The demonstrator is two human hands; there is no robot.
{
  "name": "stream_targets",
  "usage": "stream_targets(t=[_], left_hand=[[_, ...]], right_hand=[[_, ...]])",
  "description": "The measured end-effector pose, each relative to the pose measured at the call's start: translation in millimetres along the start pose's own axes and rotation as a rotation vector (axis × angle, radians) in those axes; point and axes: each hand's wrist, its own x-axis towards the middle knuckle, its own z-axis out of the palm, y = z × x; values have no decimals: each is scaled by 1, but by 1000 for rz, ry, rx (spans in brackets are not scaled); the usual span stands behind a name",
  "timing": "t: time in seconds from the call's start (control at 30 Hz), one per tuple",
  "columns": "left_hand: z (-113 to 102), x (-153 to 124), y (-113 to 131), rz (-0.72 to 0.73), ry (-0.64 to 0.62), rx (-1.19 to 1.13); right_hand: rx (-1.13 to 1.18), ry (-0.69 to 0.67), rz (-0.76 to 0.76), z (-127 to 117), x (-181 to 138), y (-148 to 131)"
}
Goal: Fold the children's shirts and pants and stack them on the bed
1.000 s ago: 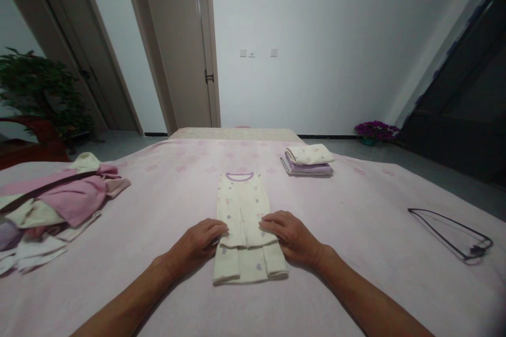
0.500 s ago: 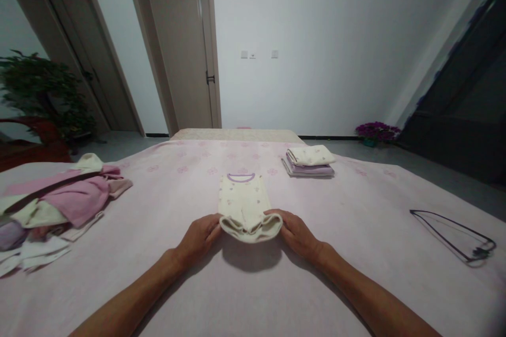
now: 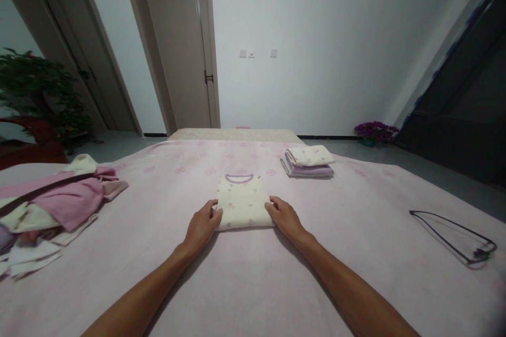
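A small cream garment point(image 3: 242, 202) with a purple collar and a heart print lies folded into a compact rectangle in the middle of the pink bedspread point(image 3: 253, 274). My left hand point(image 3: 202, 225) rests against its near left corner, thumb on top and fingers curled at the edge. On the other side, my right hand point(image 3: 285, 216) presses the near right corner in the same way. Both hands pinch the folded edges of the garment.
A neat stack of folded clothes point(image 3: 308, 161) sits at the back right. A heap of unfolded pink and cream clothes point(image 3: 51, 205) lies at the left. A black wire hanger point(image 3: 454, 234) lies at the right. Doors and a potted plant point(image 3: 35, 95) stand beyond the bed.
Both hands lifted the garment's near end and folded it away from me onto the upper half. It now lies flat as a short rectangle, hands at its near corners.
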Motion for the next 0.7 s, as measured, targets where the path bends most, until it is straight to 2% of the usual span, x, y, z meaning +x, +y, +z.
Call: stream_targets(t=[0.13, 0.23, 0.3, 0.4, 0.47, 0.53, 0.6, 0.7], left_hand=[[2, -3, -2, 34, 25, 7], [0, -2, -3, 23, -23, 129], [-2, -2, -5, 59, 9, 233], [-2, -1, -7, 308, 170, 315], [0, 0, -7, 512, 203, 321], [4, 1, -5, 636, 132, 343], [9, 1, -4, 669, 7, 398], [13, 0, -8, 623, -130, 473]], right_hand=[[9, 53, 61, 3, -1, -4], [-81, 40, 96, 4, 1, -2], [-155, 65, 74, 4, 2, 0], [-271, 159, -53, 2, 0, -1], [-337, 177, -192, 1, -2, -6], [-395, 119, -333, 1, -3, -12], [-443, -5, -417, 3, -4, -16], [-486, -220, -382, 6, -4, -14]])
